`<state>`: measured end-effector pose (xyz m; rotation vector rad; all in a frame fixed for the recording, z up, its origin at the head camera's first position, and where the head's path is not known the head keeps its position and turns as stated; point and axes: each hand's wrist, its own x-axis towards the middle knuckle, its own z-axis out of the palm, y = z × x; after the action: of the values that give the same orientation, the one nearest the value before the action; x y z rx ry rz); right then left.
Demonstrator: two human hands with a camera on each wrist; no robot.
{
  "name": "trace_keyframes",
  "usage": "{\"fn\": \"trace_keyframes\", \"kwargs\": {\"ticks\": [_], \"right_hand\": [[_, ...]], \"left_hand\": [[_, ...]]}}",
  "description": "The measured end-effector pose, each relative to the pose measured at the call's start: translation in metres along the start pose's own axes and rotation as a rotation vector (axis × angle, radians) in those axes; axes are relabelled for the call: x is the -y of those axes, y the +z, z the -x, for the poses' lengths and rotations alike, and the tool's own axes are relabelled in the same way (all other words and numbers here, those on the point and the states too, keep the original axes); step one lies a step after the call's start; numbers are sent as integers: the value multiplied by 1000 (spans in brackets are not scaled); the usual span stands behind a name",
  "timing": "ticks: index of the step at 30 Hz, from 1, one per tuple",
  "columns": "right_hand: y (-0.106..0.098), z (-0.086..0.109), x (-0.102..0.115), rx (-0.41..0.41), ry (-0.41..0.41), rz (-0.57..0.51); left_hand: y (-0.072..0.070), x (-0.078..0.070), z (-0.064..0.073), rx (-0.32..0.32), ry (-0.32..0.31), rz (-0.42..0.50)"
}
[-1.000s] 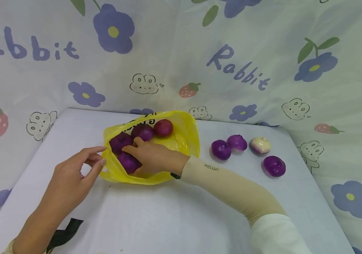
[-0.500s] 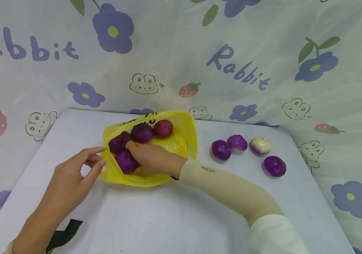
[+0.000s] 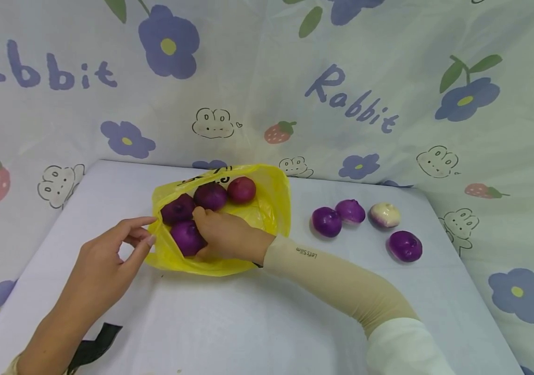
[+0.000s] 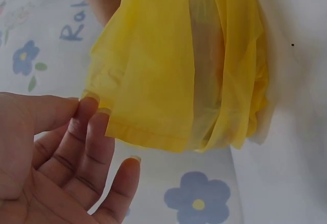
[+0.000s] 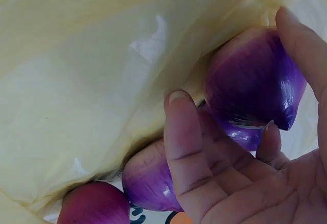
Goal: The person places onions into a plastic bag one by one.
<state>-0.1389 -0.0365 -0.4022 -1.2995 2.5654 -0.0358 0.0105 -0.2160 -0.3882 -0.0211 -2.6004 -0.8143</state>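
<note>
In the head view, a yellow plastic bag (image 3: 229, 265) lies with its mouth wide, several purple onions inside. My left hand (image 3: 107, 260) pinches the left edge of the bag between thumb and fingertips; the left wrist view shows the bag's corner (image 4: 148, 137) at those fingertips. My right hand (image 3: 229, 234) reaches into the bag around the nearest onion (image 3: 186, 238). In the right wrist view, the thumb presses one side of that onion (image 5: 250, 81), with bent fingers at its other side. Behind it sit two dark onions (image 3: 178, 208) and a redder one (image 3: 242, 189).
Right of the bag, two purple onions (image 3: 326, 222) sit together, with a whitish one (image 3: 384, 215) and another purple one (image 3: 405, 246) beyond. The white table (image 3: 229, 323) meets a patterned cloth (image 3: 257, 78) at the back.
The right hand's fingers, earlier spread over the near onion's top, have slipped down behind it, and that onion has shifted slightly left. The left hand stays at the bag's edge.
</note>
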Motion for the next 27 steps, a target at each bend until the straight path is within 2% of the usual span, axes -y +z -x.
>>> {"fn": "trace_keyframes", "kwargs": {"ticks": [5, 12, 17, 23, 27], "right_hand": [[0, 5, -4, -13, -9, -40], [-9, 19, -13, 22, 60, -197], [-24, 43, -22, -5, 6, -256], [-41, 76, -33, -60, -69, -249], [-46, 98, -42, -113, -97, -264]], "left_hand": [[0, 0, 0, -7, 3, 0], [2, 0, 0, -13, 8, 1], [2, 0, 0, -17, 10, 2], [2, 0, 1, -25, 20, 7], [2, 0, 1, -22, 13, 5]]}}
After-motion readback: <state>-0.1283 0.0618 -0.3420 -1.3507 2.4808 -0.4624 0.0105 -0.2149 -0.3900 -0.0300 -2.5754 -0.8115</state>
